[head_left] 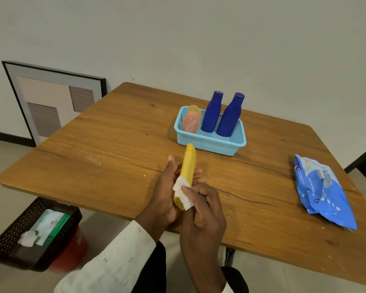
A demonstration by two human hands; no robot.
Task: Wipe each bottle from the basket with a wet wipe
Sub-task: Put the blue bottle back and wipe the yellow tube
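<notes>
My left hand (pixel 164 193) grips a flat yellow bottle (pixel 188 163) from below, its cap end pointing away toward the basket. My right hand (pixel 201 210) pinches a white wet wipe (pixel 182 194) against the bottle's lower part. The light blue basket (pixel 211 144) stands on the table beyond my hands. Inside it are two dark blue bottles (pixel 212 112) (pixel 230 117) standing upright and an orange-pink bottle (pixel 191 121) leaning at the left end.
A blue pack of wet wipes (pixel 321 191) lies on the wooden table (pixel 106 149) at the right. A black crate (pixel 29 233) with a green-white pack and a crumpled wipe sits on a red bucket, on the floor at the left. A framed picture (pixel 51 102) leans against the wall.
</notes>
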